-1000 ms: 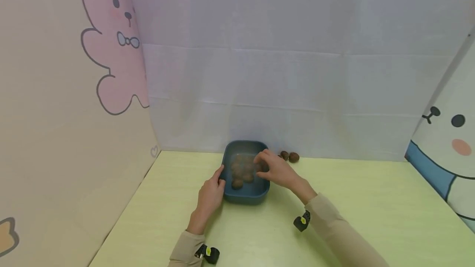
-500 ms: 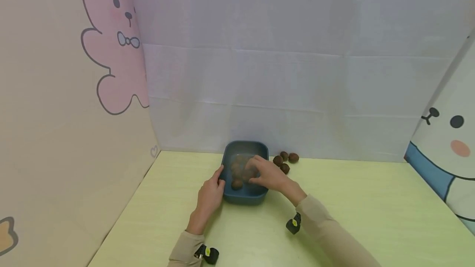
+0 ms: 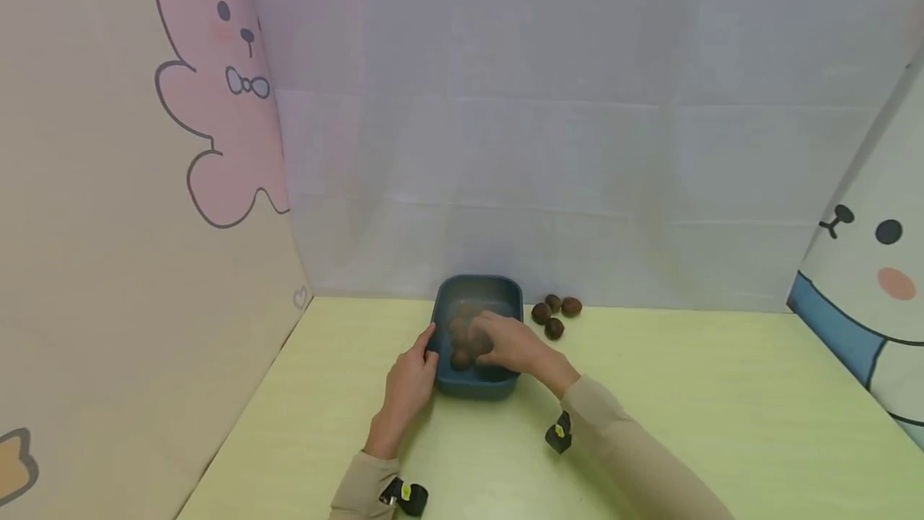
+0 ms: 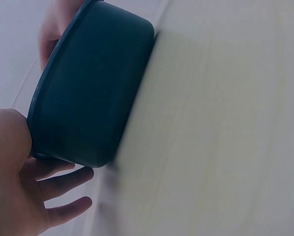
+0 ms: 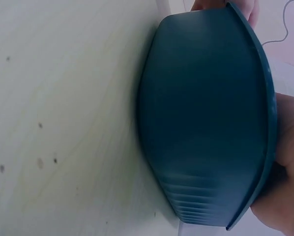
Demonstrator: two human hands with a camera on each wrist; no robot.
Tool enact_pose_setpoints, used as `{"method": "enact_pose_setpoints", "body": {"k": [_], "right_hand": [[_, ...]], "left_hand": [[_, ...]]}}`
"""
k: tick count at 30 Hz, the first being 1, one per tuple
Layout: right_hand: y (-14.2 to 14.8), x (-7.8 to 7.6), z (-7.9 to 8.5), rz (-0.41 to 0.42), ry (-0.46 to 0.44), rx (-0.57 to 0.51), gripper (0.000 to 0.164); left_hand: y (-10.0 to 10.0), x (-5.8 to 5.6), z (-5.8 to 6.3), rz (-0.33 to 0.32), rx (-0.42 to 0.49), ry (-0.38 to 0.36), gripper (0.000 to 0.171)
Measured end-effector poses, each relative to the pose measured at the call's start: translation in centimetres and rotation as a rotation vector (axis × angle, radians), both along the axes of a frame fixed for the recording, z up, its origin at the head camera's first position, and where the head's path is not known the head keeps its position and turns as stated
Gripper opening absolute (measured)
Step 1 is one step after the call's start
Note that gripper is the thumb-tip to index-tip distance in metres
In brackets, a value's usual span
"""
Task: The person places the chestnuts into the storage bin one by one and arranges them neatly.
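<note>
A dark blue rectangular basin point(image 3: 476, 388) with rounded corners stands on the table by the back wall. Several round, dark brown, nut-like things point(image 3: 461, 359) lie inside it, partly blurred. My left hand point(image 3: 409, 379) holds the basin's left side at the rim; its fingers point(image 4: 66, 184) reach along the outer wall in the left wrist view. My right hand point(image 3: 511, 343) is bent down over the basin's right rim, thumb and fingers spread around the brown things. I cannot tell whether it pinches one. The right wrist view mostly shows the basin's outer wall point(image 5: 201, 108), hiding the fingertips.
Several more brown nut-like things point(image 3: 553, 328) lie on the table just right of the basin. A white cloth wall point(image 3: 549, 159) rises directly behind. Printed panels stand at the left and right. The pale yellow-green table point(image 3: 686, 400) extends toward me.
My right hand has moved left and slightly down, deeper into the basin, uncovering the brown things lying to the right. The left hand and the basin stay in place.
</note>
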State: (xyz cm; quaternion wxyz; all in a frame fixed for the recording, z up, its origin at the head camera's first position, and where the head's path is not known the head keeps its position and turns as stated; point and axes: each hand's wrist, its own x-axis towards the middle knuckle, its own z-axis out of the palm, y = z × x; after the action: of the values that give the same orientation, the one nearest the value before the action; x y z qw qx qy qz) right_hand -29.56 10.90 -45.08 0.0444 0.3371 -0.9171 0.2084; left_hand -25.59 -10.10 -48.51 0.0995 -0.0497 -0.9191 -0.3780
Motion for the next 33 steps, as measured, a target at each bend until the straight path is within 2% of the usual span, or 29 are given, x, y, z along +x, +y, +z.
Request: {"method": "enact_pose_setpoints", "body": {"k": [4,13,23,27,33], "right_hand": [[-0.2,-0.1,-0.2,-0.012,-0.018,0.043,0.032],[-0.7,-0.1,0.1,0.002,-0.067,0.120,0.029],[-0.9,0.1,-0.3,-0.018,0.018,0.216,0.030],[-0.4,0.1,0.1,-0.005,0.036,0.195,0.030],[1.2,0.3,0.9,-0.006,0.059,0.047,0.023]], "left_hand": [[0.0,0.0,-0.3,-0.001,0.003,0.008,0.051],[-0.1,0.0,-0.1,0.006,-0.005,0.019,0.050],[0.1,-0.1,-0.2,0.003,-0.002,0.012,0.050],[0.0,-0.1,-0.2,0.009,-0.006,0.010,0.050],[0.0,-0.2,-0.3,0.019,-0.017,-0.005,0.051]]}}
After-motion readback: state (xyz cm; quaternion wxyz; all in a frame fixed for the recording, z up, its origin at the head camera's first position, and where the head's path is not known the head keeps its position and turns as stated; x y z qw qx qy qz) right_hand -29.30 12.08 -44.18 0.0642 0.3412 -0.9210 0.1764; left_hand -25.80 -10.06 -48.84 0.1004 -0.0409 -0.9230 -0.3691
